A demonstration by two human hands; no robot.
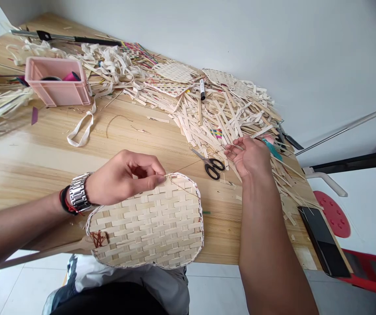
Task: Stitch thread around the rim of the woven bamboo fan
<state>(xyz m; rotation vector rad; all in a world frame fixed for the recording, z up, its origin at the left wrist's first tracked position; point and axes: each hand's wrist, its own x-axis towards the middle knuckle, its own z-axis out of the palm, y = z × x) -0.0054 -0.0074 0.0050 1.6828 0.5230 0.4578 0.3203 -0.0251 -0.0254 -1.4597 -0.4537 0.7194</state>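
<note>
Beige woven panel (151,223) (edge partly hidden) meets the left hand (127,179).

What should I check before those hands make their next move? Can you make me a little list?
1. Left hand has hold of the woven panel: ok, thumb and fingers pinch its top rim.
2. Thread between the panel and the right hand looks straight: ok, no knot shows there.
3. Right hand's grip on the thread: cannot tell, the fingertips are too small to read.
4. Scissors out of the thread's way: cannot tell, the thread runs up to them in this view.
5. Phone safely away from the table's edge: not ok, it lies right at it.
</note>
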